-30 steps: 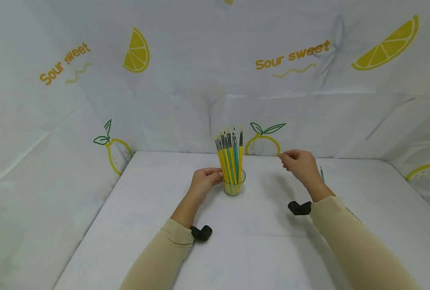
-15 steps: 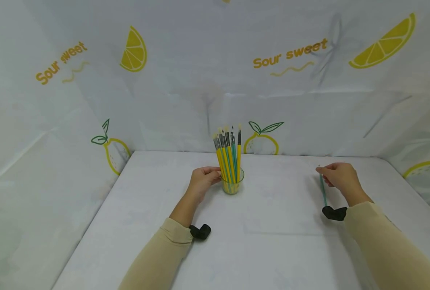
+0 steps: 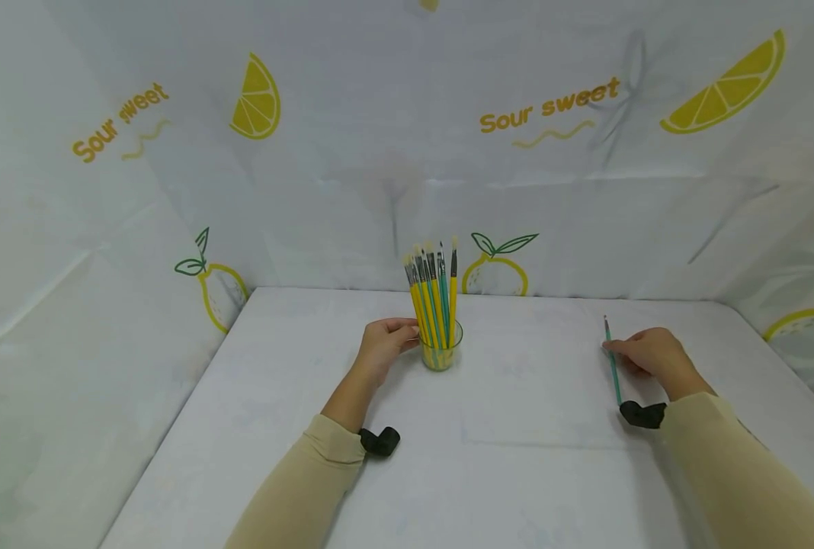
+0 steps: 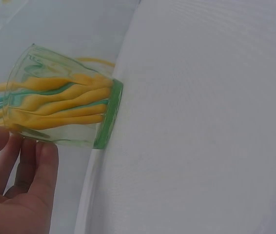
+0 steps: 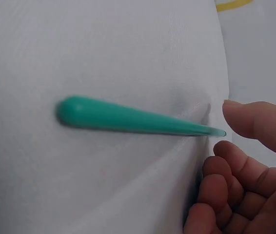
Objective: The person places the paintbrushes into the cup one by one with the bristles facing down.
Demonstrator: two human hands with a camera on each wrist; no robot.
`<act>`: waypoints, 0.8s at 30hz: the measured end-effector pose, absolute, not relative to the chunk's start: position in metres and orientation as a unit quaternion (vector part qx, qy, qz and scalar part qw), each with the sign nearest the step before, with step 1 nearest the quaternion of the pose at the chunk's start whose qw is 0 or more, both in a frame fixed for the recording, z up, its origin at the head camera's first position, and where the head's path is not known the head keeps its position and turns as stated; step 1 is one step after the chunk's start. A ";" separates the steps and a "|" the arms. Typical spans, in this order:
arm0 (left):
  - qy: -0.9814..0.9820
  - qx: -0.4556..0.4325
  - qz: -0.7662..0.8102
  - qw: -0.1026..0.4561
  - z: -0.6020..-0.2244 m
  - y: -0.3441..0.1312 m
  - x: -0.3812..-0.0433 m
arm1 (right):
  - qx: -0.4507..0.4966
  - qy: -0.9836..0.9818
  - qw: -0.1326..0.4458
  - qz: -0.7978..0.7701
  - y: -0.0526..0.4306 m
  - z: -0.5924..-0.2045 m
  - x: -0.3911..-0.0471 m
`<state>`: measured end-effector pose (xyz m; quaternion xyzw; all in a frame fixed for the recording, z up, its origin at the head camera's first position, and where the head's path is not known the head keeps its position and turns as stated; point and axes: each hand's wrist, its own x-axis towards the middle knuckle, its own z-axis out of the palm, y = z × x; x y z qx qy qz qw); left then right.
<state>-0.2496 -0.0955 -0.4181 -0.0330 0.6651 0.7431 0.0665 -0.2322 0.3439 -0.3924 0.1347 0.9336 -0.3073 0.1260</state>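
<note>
Beside the back of the table, a clear greenish glass stands upright with several yellow and teal paintbrushes in it, bristles up. My left hand holds the glass from its left side; the left wrist view shows thumb and fingertips at its wall near the rim. On the right, a single teal paintbrush lies on the table. My right hand is over it. In the right wrist view, thumb and index finger stand apart on either side of the teal paintbrush, with a gap between them.
A white cloth covers the table. Behind it rises a white sheet printed with lemons and lettering. Each wrist carries a black camera mount, the left mount and the right mount.
My right hand has moved right and toward me, away from the area beside the glass and down to the lone teal paintbrush. The left hand has stayed at the glass.
</note>
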 end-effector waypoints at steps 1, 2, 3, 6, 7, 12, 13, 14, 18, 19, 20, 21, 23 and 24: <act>0.665 -0.033 0.743 0.067 -0.418 -0.095 -0.250 | 0.134 0.933 0.130 -0.308 0.344 -0.393 -0.233; 0.665 -0.034 0.743 0.068 -0.418 -0.095 -0.250 | 0.134 0.933 0.135 -0.307 0.344 -0.394 -0.233; 0.665 -0.033 0.743 0.068 -0.418 -0.095 -0.250 | 0.133 0.932 0.138 -0.307 0.345 -0.394 -0.234; 0.666 -0.033 0.742 0.069 -0.418 -0.095 -0.250 | 0.132 0.932 0.145 -0.304 0.345 -0.394 -0.236; 0.667 -0.033 0.741 0.069 -0.418 -0.095 -0.250 | 0.132 0.933 0.147 -0.302 0.345 -0.394 -0.236; 0.669 -0.033 0.739 0.070 -0.417 -0.096 -0.249 | 0.123 0.937 0.156 -0.286 0.345 -0.396 -0.240; 0.669 -0.034 0.739 0.070 -0.416 -0.096 -0.250 | 0.122 0.938 0.156 -0.283 0.346 -0.396 -0.240; 0.669 -0.035 0.739 0.070 -0.416 -0.096 -0.249 | 0.122 0.939 0.157 -0.280 0.346 -0.397 -0.241; 0.671 -0.034 0.737 0.069 -0.417 -0.096 -0.250 | 0.120 0.940 0.158 -0.279 0.347 -0.399 -0.243; 0.672 -0.034 0.737 0.069 -0.417 -0.096 -0.250 | 0.120 0.939 0.156 -0.280 0.347 -0.399 -0.242; 0.673 -0.034 0.736 0.069 -0.418 -0.096 -0.250 | 0.119 0.940 0.155 -0.281 0.347 -0.400 -0.242; 0.673 -0.033 0.735 0.069 -0.418 -0.096 -0.250 | 0.118 0.940 0.153 -0.283 0.347 -0.400 -0.242; 0.673 -0.034 0.735 0.069 -0.418 -0.096 -0.250 | 0.118 0.940 0.150 -0.283 0.346 -0.400 -0.242; 0.673 -0.034 0.736 0.069 -0.419 -0.096 -0.250 | 0.119 0.940 0.149 -0.283 0.346 -0.400 -0.242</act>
